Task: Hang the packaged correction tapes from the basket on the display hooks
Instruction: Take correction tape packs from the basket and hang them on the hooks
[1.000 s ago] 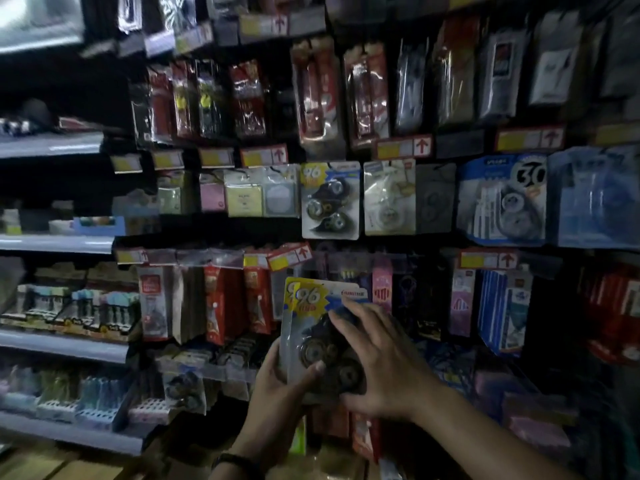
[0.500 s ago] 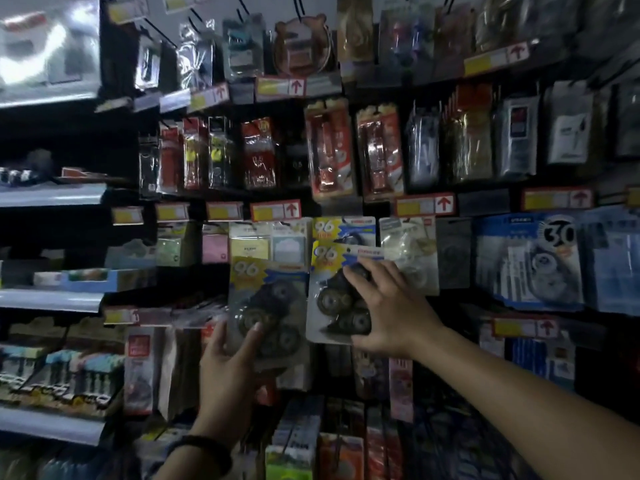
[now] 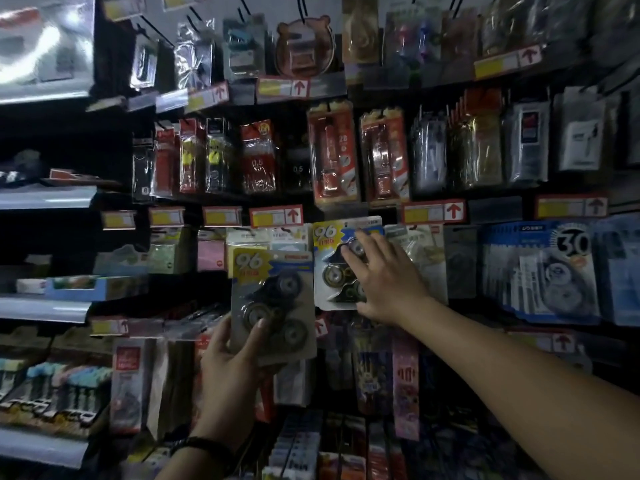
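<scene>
Glossy clear plastic blisters on printed card correction-tape packs (image 3: 273,303).

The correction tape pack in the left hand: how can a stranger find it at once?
Look at the middle row of the hook wall. The left hand holds the pack just left of its hanging twin. Only this pack hangs on no hook.

The right hand (image 3: 384,278) hides the hanging correction tape pack's (image 3: 332,265) right half; its hook is unseen.

Two upright "96" correction tape packs (image 3: 273,303), (image 3: 337,268), the right one hanging higher.
</scene>
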`<move>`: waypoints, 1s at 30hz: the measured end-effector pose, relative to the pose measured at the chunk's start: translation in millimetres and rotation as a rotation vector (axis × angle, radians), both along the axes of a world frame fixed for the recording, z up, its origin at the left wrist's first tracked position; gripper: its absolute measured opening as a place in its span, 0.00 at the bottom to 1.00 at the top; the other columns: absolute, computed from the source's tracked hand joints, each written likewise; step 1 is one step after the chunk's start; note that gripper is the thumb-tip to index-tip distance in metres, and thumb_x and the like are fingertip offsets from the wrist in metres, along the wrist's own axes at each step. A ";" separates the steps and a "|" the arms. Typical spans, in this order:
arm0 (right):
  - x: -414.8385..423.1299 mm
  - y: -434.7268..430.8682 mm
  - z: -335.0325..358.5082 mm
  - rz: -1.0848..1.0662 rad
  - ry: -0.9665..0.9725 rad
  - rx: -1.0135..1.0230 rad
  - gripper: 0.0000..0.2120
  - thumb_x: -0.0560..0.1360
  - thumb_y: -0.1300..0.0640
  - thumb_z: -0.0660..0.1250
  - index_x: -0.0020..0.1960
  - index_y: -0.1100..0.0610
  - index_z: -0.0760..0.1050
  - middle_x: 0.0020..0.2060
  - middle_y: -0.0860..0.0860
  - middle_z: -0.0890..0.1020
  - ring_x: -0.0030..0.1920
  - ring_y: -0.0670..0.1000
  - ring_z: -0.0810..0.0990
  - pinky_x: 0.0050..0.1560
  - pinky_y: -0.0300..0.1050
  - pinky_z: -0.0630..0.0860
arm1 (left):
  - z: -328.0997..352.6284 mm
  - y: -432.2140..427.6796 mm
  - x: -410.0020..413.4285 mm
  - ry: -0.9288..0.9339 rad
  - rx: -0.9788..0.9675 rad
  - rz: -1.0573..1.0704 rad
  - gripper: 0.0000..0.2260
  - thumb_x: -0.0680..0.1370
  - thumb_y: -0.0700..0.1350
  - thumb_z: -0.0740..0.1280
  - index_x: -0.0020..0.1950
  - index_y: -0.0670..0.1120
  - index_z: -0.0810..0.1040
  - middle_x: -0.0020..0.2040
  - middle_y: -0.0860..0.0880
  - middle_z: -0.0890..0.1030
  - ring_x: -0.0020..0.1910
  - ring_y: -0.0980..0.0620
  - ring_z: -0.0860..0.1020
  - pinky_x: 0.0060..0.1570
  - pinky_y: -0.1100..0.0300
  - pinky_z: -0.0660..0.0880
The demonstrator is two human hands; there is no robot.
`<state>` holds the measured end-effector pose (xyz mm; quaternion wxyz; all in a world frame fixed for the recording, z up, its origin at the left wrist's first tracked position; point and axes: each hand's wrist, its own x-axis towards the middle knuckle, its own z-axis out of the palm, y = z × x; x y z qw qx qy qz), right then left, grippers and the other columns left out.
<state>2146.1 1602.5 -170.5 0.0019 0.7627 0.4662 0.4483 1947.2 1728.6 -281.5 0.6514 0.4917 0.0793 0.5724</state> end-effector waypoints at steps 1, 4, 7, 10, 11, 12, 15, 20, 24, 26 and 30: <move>1.7 0.8 -1.0 -0.005 -0.005 0.012 0.54 0.66 0.41 0.79 0.84 0.56 0.57 0.82 0.63 0.57 0.80 0.66 0.57 0.76 0.64 0.64 | 1.1 -0.2 1.3 0.000 0.013 -0.011 0.11 0.81 0.41 0.71 0.63 0.48 0.82 0.56 0.44 0.88 0.54 0.40 0.88 0.42 0.47 0.86; 4.9 3.1 -1.9 -0.009 -0.003 0.039 0.54 0.66 0.40 0.79 0.84 0.55 0.59 0.81 0.63 0.58 0.80 0.66 0.59 0.75 0.64 0.66 | 2.8 -2.2 5.1 0.013 0.037 -0.030 0.11 0.81 0.41 0.71 0.63 0.49 0.81 0.56 0.44 0.88 0.54 0.40 0.88 0.46 0.41 0.86; 5.4 6.1 1.0 0.007 -0.012 0.022 0.54 0.68 0.38 0.77 0.84 0.54 0.55 0.82 0.62 0.55 0.81 0.65 0.55 0.76 0.64 0.63 | 4.0 -6.8 6.6 0.020 0.052 -0.026 0.12 0.81 0.40 0.71 0.64 0.49 0.82 0.55 0.45 0.89 0.52 0.42 0.88 0.45 0.42 0.86; 6.7 9.3 4.0 -0.002 0.003 -0.002 0.54 0.67 0.34 0.75 0.84 0.52 0.56 0.82 0.61 0.55 0.81 0.64 0.54 0.77 0.63 0.61 | 3.9 -10.8 6.8 0.027 0.074 -0.029 0.11 0.82 0.40 0.70 0.63 0.49 0.82 0.54 0.45 0.89 0.51 0.42 0.89 0.47 0.41 0.86; 7.3 10.7 4.0 -0.005 0.023 -0.002 0.54 0.67 0.33 0.75 0.84 0.51 0.55 0.82 0.60 0.55 0.81 0.63 0.54 0.78 0.63 0.61 | 4.3 -11.7 6.6 0.028 0.076 -0.029 0.11 0.82 0.40 0.70 0.63 0.49 0.82 0.54 0.45 0.89 0.51 0.42 0.89 0.47 0.41 0.86; 7.7 12.3 3.7 -0.006 0.045 0.001 0.54 0.67 0.33 0.75 0.84 0.51 0.54 0.82 0.60 0.54 0.81 0.63 0.54 0.78 0.63 0.61 | 5.1 -12.1 6.2 0.032 0.075 -0.031 0.11 0.81 0.40 0.71 0.62 0.50 0.82 0.53 0.46 0.89 0.51 0.43 0.89 0.46 0.42 0.86; 8.2 17.5 1.6 -0.003 0.068 0.008 0.54 0.68 0.35 0.76 0.84 0.51 0.53 0.82 0.60 0.53 0.80 0.63 0.54 0.77 0.63 0.62 | 7.4 -12.5 6.1 0.048 0.088 -0.024 0.11 0.81 0.41 0.71 0.62 0.50 0.82 0.52 0.47 0.89 0.49 0.46 0.89 0.40 0.50 0.86; 0.9 15.0 -0.6 0.011 0.111 0.011 0.49 0.72 0.40 0.75 0.83 0.52 0.55 0.82 0.61 0.52 0.81 0.64 0.54 0.78 0.62 0.62 | 8.8 -10.7 10.6 0.077 0.091 -0.016 0.09 0.81 0.41 0.72 0.59 0.52 0.82 0.49 0.52 0.89 0.47 0.51 0.89 0.39 0.53 0.86; -8.4 1.2 -12.8 0.249 0.116 0.255 0.29 0.76 0.53 0.66 0.76 0.56 0.68 0.76 0.59 0.67 0.74 0.62 0.67 0.71 0.64 0.70 | 7.1 -5.4 17.1 0.090 0.083 -0.026 0.08 0.81 0.41 0.71 0.59 0.51 0.82 0.51 0.51 0.89 0.49 0.49 0.89 0.40 0.53 0.86; -14.0 -5.3 -20.7 0.409 0.080 0.347 0.29 0.76 0.48 0.66 0.74 0.57 0.69 0.71 0.56 0.72 0.70 0.60 0.71 0.66 0.60 0.73 | 5.5 -1.8 23.0 0.091 0.066 -0.034 0.09 0.81 0.43 0.72 0.61 0.50 0.82 0.54 0.49 0.89 0.52 0.47 0.88 0.40 0.52 0.85; -22.5 -13.4 -30.7 0.464 0.072 0.046 0.50 0.70 0.29 0.68 0.83 0.52 0.57 0.80 0.55 0.61 0.80 0.57 0.60 0.80 0.55 0.61 | 8.8 -7.2 36.7 0.089 0.085 -0.086 0.11 0.81 0.43 0.72 0.63 0.48 0.82 0.55 0.47 0.89 0.53 0.45 0.88 0.41 0.55 0.84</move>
